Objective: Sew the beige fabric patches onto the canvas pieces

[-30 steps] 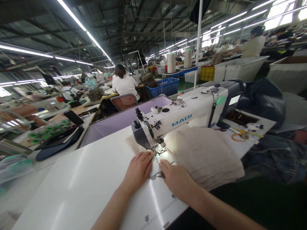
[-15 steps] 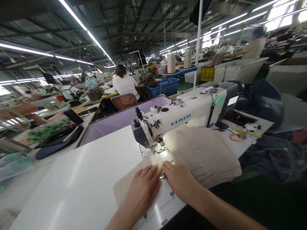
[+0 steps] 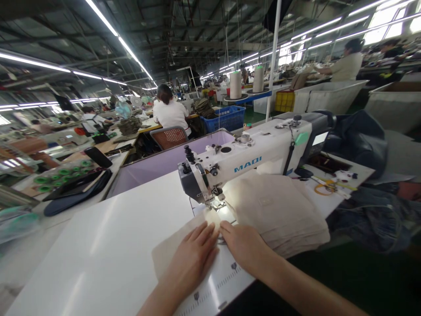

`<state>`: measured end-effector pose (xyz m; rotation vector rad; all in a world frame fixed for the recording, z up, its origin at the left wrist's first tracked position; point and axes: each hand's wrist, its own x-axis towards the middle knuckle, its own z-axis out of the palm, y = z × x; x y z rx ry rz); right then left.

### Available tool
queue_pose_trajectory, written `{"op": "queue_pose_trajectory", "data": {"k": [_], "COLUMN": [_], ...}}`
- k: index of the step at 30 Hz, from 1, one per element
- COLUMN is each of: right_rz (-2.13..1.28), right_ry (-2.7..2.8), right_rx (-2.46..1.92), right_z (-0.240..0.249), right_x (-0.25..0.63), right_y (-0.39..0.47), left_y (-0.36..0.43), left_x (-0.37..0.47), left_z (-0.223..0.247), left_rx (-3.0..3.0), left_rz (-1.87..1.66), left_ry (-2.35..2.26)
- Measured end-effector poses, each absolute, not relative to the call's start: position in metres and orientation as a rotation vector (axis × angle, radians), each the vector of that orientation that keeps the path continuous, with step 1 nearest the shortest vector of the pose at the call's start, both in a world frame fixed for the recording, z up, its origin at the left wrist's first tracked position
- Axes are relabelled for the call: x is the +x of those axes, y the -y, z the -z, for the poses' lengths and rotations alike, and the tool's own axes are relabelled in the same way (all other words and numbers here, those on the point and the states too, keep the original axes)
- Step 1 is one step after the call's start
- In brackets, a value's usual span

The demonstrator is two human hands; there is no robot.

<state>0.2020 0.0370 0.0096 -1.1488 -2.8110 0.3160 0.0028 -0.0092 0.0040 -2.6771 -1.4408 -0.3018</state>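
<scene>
A beige fabric piece (image 3: 164,252) lies on the white sewing table, its far end under the presser foot (image 3: 215,204) of the sewing machine (image 3: 243,160). Flat on top of it rests my left hand (image 3: 192,254), fingers stretched toward the foot. My right hand (image 3: 241,241) has its fingers bent together at the fabric's right edge, close to the left fingertips; the thumb side and the grip are partly hidden. To the right, a stack of beige fabric pieces (image 3: 279,215) reaches under the machine arm.
Yellow-handled scissors (image 3: 324,188) lie right of the machine. Behind the table stands a purple-sided bin (image 3: 158,164), with a blue crate (image 3: 223,119) beyond. Thread cones (image 3: 235,85) stand on a rack. A co-worker (image 3: 169,109) sits ahead, back turned.
The view has shifted slightly. Both hands and the fabric piece stay almost in place, a touch nearer the presser foot. No grip has visibly changed.
</scene>
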Motion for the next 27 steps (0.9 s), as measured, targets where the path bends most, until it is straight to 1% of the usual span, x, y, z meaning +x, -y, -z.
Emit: {"op": "queue_pose_trajectory", "data": {"k": [17, 23, 27], "right_rz": [-0.324, -0.331, -0.273], "right_ry": [2.735, 2.746, 2.751], "right_rx": [-1.151, -1.188, -1.249], "right_z": [-0.006, -0.009, -0.003], "right_x": [0.183, 0.184, 0.183], "right_y": [-0.066, -0.058, -0.044], "left_y": [-0.038, -0.053, -0.054], "left_x": [-0.026, -0.032, -0.033], "left_z": [-0.008, -0.009, -0.006], "left_rx": [-2.716, -2.7, -2.681], "left_rz": [0.281, 0.346, 0.378], "left_ry": [1.439, 1.498, 1.533]}}
